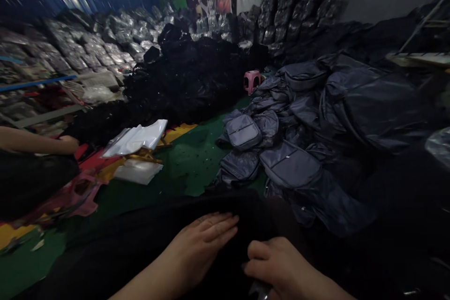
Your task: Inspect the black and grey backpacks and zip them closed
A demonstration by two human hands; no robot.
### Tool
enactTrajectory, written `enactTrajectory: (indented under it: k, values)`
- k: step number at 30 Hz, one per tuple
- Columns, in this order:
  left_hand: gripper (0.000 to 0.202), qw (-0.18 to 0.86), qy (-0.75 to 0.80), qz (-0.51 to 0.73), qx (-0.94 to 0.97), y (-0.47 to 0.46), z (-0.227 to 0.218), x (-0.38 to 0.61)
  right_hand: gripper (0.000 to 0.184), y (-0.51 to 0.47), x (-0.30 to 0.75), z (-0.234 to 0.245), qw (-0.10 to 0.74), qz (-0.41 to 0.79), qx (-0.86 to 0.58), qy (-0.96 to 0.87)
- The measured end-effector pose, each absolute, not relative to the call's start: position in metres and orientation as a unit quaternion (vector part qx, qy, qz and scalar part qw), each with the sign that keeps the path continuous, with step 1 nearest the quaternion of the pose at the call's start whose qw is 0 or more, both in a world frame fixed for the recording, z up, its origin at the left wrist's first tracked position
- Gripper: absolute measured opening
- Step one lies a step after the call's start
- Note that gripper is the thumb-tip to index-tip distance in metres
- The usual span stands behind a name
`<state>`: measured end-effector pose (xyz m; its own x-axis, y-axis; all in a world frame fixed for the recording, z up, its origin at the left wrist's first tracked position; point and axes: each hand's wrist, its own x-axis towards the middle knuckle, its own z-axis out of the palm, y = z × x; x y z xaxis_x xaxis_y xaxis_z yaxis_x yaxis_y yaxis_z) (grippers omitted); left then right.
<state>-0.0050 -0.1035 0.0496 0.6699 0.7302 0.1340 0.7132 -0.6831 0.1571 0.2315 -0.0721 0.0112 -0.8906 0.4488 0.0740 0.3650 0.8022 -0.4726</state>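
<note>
A large piece of black fabric covers the lower part of the view, and its exact form is hard to make out in the dark. My left hand lies flat on it, fingers together and holding nothing. To the right, my right hand curls into the same black fabric. A small dark, shiny part shows under my right hand, too dim and cut off to identify.
A heap of grey-blue bags lies just ahead on the right, beside a green floor mat. A co-worker's forearm enters from the left. White plastic sheets, a pink stool and stacks of bagged goods lie beyond.
</note>
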Motion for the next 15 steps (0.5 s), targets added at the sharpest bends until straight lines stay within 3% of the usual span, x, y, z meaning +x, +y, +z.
enactTrajectory:
  k: [4,9,15]
  values:
    - [0.069,0.066,0.376,0.057,0.922,-0.097,0.022,-0.008,0.014,-0.074,0.235,0.006,0.098,0.241,-0.222,-0.940]
    - [0.068,0.087,0.372,0.030,0.924,-0.099,0.026,-0.002,0.006,-0.072,0.237,0.001,0.102,0.255,-0.235,-0.933]
    - [0.069,0.097,0.377,0.028,0.921,-0.096,0.030,0.005,0.012,-0.071,0.241,0.003,0.088,0.269,-0.248,-0.927]
